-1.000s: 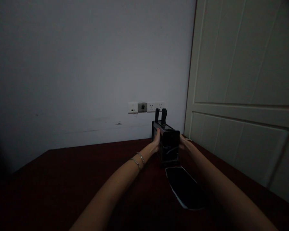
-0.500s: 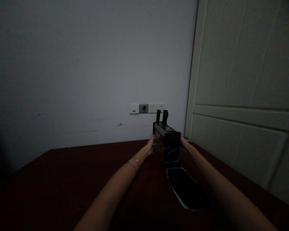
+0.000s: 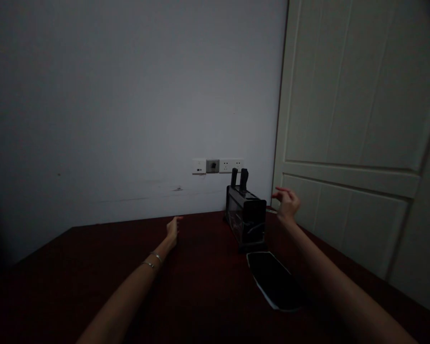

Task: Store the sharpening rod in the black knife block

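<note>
A black knife block stands upright on the dark red table, with two black handles sticking up from its top. My left hand is to the left of the block, clear of it, with two thin bracelets on the wrist. Its fingers bend loosely and hold nothing that I can see. On the other side my right hand is raised beside the block without touching it, fingers apart and pointing left, with nothing in them. In front of the block lies a flat black piece with a pale edge.
The dark red table meets a pale wall at the back. Sockets and switches are set in the wall behind the block. A pale panelled door rises along the right side. The light is dim.
Both hands have let go of the block's sides and moved apart, the left one leftward and the right one up and to the right. The block stays standing on the table.
</note>
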{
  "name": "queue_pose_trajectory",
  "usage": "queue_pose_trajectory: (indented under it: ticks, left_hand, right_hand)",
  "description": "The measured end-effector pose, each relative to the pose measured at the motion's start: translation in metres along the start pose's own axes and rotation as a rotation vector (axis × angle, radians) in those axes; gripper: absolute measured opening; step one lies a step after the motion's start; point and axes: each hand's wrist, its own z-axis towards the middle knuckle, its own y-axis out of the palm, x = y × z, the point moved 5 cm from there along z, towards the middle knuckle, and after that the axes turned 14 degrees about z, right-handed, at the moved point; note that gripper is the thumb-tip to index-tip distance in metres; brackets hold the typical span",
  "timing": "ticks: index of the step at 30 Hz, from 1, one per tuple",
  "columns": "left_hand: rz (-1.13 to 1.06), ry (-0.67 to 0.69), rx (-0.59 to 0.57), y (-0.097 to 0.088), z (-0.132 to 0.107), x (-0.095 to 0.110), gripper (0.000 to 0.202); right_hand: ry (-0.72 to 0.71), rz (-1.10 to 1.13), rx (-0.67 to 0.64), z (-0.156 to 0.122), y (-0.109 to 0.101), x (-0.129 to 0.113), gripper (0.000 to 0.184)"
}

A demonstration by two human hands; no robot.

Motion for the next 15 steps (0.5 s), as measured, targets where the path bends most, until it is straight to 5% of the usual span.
queue_pose_trajectory:
  ticks: [4, 7, 11, 15]
  left_hand:
    - [0.038, 0.039, 0.041, -0.042, 0.006, -0.014, 0.031]
    - [0.088, 0.076, 0.064, -0.066, 0.009, -0.022, 0.032]
    - [0.176, 0.168, 0.046, -0.076, 0.012, -0.029, 0.029]
    - [0.303, 0.292, 0.043, -0.069, 0.014, -0.031, 0.030]
  right_hand:
    - [-0.175, -0.067, -0.257, -0.041, 0.061, -0.034, 0.015]
    - [-0.192, -0.162, -0.538, -0.088, 0.106, -0.031, 0.013]
    - [-0.119, -0.347, -0.838, -0.152, 0.145, 0.016, 0.019]
    - [0.048, -0.607, -1.000, -0.198, 0.151, 0.084, 0.036]
